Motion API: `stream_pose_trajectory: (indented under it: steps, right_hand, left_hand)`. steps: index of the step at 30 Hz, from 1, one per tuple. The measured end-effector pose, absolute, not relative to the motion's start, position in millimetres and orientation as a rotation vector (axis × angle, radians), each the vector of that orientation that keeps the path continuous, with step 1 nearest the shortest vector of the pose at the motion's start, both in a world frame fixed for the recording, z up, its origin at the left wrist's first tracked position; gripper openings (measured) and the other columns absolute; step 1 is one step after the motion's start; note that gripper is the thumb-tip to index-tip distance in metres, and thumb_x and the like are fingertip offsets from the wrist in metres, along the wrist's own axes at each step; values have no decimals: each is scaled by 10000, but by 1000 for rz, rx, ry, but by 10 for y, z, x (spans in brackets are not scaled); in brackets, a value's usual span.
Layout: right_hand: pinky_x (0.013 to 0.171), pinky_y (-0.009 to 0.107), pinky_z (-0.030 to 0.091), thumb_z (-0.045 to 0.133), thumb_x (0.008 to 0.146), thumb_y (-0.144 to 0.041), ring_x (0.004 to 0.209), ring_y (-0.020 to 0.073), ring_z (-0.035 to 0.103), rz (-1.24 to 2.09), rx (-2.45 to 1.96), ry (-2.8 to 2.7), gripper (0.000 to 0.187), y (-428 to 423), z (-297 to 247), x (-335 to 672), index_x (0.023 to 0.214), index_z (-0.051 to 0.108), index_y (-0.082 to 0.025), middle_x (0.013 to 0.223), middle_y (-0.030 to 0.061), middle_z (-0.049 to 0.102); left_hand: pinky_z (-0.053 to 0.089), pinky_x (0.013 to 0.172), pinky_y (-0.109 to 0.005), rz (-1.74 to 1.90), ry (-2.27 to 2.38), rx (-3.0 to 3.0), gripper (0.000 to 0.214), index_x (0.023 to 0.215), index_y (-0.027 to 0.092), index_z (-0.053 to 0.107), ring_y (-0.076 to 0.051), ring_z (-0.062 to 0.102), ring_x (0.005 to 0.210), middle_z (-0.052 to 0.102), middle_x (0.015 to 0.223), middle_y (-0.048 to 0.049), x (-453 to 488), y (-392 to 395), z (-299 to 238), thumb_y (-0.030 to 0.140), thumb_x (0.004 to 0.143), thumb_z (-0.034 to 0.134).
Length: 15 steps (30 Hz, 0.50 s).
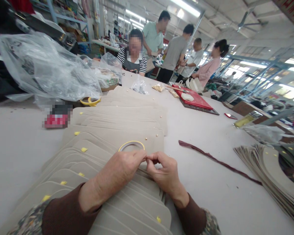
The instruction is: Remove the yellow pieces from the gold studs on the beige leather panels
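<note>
My left hand is closed around a roll of yellow-edged tape, whose upper arc shows above the knuckles. Against its fingertips, my right hand makes a pinch of thumb and forefinger; what lies in that pinch is too small to make out. Both hands are above overlapping rows of flat beige-grey panels with rounded corners. Small yellow tape pieces stick to several of the panels, and small gold studs show on some.
Clear plastic bags and another yellow tape roll lie at left. A dark red strip and fanned panels are on the right. Farther back are a red board and a bag of gold pieces. Several people stand or sit beyond.
</note>
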State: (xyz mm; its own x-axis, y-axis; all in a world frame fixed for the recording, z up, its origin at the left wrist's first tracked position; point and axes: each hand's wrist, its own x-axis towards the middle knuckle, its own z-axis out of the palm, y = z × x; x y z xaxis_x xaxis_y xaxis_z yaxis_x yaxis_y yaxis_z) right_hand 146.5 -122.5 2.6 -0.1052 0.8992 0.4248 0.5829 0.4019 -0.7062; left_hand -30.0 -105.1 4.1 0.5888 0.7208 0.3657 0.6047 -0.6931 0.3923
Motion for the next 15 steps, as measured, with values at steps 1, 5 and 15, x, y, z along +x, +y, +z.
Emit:
stream_pose_trajectory:
  steps: [1, 5, 15]
  right_hand:
    - [518, 226, 466, 576, 755, -182, 501, 117, 571, 618, -1330, -1703, 111, -1219, 38, 1444, 690, 666, -185, 577, 3, 652]
    - [403, 210, 429, 644, 693, -293, 374, 97, 505, 1189, -1423, -1210, 136, -1129, 26, 1458, 643, 608, -173, 445, -45, 569]
    - [441, 198, 428, 606, 773, -286, 431, 93, 525, 1113, -1622, -1540, 173, -1076, -107, 1601, 740, 694, -141, 533, -16, 607]
  left_hand:
    - [380, 569, -253, 773, 1093, 2600, 165, 872, 201, 519, -134, 583, 643, 593, 714, 24, -300, -1054, 36, 127, 948, 394]
    - [390, 582, -255, 881, 1018, 2634, 168, 863, 197, 516, -133, 565, 649, 585, 726, 20, -297, -1081, 41, 131, 950, 388]
    - [465, 713, -368, 239, 1363, 2756, 98, 912, 180, 547, -255, 574, 868, 636, 920, -66, -288, -1001, 147, 126, 914, 465]
